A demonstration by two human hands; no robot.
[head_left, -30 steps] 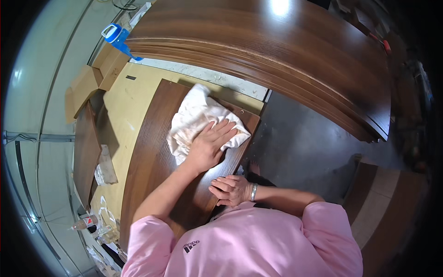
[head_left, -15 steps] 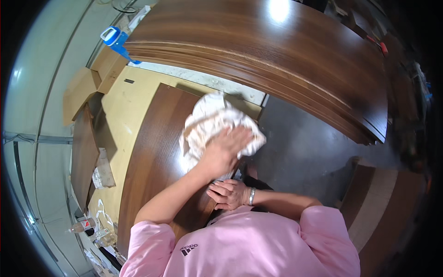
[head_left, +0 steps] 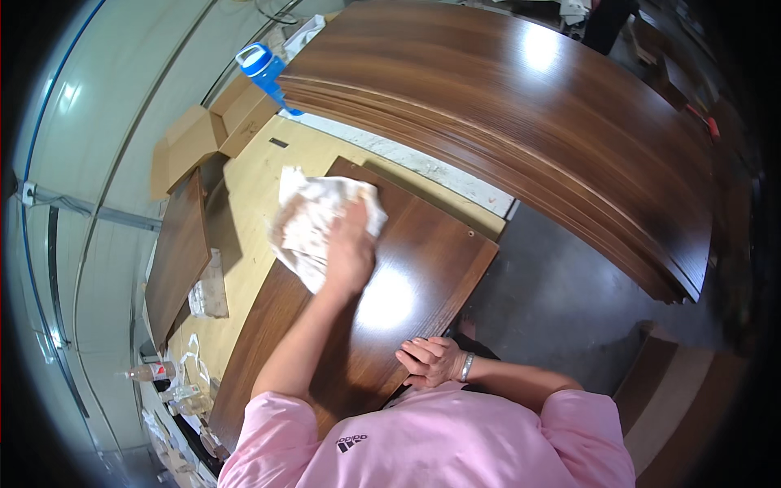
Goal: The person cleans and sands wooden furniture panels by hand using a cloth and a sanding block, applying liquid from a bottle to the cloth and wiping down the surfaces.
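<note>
A dark brown wood-grain panel (head_left: 431, 268) lies flat on the pale yellow workbench top (head_left: 252, 175). My left hand (head_left: 351, 248) presses a crumpled white cloth (head_left: 305, 228) against the panel's far left part, and the cloth hangs over its left edge. Motion blurs the fingers a little, but they bear on the cloth. Close to my body, my right hand (head_left: 431, 360) has its fingers curled over the panel's right edge. A silvery band (head_left: 466, 367) circles that wrist.
Across the far side rises a stack of brown panels (head_left: 488, 98), with a blue bottle (head_left: 262, 67) at its left end. Leftward are an open cardboard box (head_left: 191, 145), a leaning brown panel (head_left: 179, 256) and plastic bottles (head_left: 153, 372). Another brown board (head_left: 691, 415) stands at lower right.
My left hand has swept the cloth leftward, from the panel's right side to its left edge, uncovering the far right corner. My right hand stays at the panel's edge. The whole view has shifted slightly.
</note>
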